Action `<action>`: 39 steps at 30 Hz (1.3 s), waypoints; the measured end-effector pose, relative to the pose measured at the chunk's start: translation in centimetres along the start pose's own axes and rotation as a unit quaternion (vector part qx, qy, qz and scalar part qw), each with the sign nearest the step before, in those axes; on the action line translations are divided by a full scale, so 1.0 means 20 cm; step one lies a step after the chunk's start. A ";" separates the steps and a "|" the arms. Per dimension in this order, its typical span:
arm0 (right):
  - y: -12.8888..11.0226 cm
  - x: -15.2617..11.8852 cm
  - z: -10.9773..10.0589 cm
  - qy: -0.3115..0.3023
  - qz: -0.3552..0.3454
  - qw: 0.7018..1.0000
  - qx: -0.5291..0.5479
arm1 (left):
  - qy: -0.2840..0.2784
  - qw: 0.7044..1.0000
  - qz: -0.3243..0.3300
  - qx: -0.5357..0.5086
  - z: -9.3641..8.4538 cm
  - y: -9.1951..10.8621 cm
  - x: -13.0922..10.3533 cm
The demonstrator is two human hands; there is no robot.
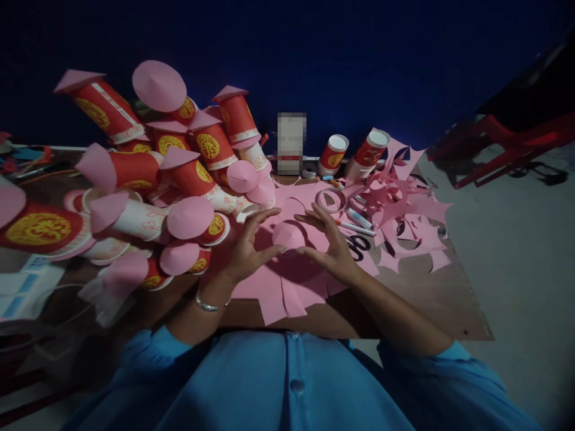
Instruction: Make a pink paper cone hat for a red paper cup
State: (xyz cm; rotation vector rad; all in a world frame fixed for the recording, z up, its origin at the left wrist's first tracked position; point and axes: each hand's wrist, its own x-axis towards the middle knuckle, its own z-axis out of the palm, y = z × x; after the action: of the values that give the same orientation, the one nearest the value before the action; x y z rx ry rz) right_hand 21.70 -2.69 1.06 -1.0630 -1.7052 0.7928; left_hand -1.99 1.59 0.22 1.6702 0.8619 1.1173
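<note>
A small pink paper cone (290,236) sits point up over the pink paper sheets (251,287) in the middle of the table. My left hand (255,248) curves round its left side, thumb and fingers apart. On the right, my right hand (330,245) mirrors it, also with thumb and fingers spread. The fingertips of both hands are close to the cone's edge; whether they touch it I cannot tell. Black-handled scissors (358,245) lie just right of my right hand, with a marker (356,227) and a glue tube (359,218) behind them.
Several red and white paper cups with pink cone tops (209,146) are piled at the left. Two cups without cones (335,154) stand at the back. Pink paper offcuts (404,203) cover the right side, beside a tape roll (331,200). A red chair (507,143) stands beyond.
</note>
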 end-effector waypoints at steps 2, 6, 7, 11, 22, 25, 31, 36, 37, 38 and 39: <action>0.00 -0.01 0.00 -0.013 -0.020 0.998 -0.053 | -0.019 0.997 0.032 0.064 0.00 0.02 -0.01; 0.01 -0.01 0.01 -0.016 -0.044 0.992 -0.115 | -0.032 0.990 0.068 0.123 0.00 0.04 -0.01; 0.00 -0.01 0.02 -0.016 -0.047 0.991 -0.121 | -0.031 0.989 0.072 0.128 0.00 0.03 -0.01; -0.02 0.00 0.01 -0.019 -0.045 0.991 -0.122 | -0.036 0.986 0.073 0.147 -0.01 0.04 -0.01; -0.01 -0.01 0.02 0.010 -0.035 0.995 -0.093 | -0.010 0.988 0.037 0.149 -0.01 0.05 0.00; -0.01 0.01 0.02 0.000 -0.030 0.994 -0.109 | -0.015 0.986 0.046 0.159 -0.02 0.06 0.01; -0.01 0.00 0.01 0.003 -0.037 0.993 -0.109 | 0.004 0.993 0.037 0.112 -0.01 0.06 0.00; 0.00 -0.01 0.02 0.004 -0.032 0.993 -0.115 | 0.037 0.999 -0.032 -0.021 0.02 0.03 -0.01; 0.00 -0.01 0.02 0.001 -0.031 0.993 -0.115 | 0.042 0.997 -0.051 -0.049 0.03 0.02 -0.01; 0.00 0.00 0.02 -0.002 -0.032 0.993 -0.116 | 0.047 0.994 -0.068 -0.076 0.04 0.01 0.00; 0.00 0.00 0.02 -0.004 -0.032 0.993 -0.116 | 0.053 0.990 -0.085 -0.101 0.05 -0.01 0.00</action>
State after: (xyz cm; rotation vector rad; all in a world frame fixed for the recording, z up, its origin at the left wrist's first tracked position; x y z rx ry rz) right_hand 21.35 -2.77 1.01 -1.1560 -1.8612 0.5672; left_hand -1.00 1.34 -0.06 1.3568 0.9087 1.1431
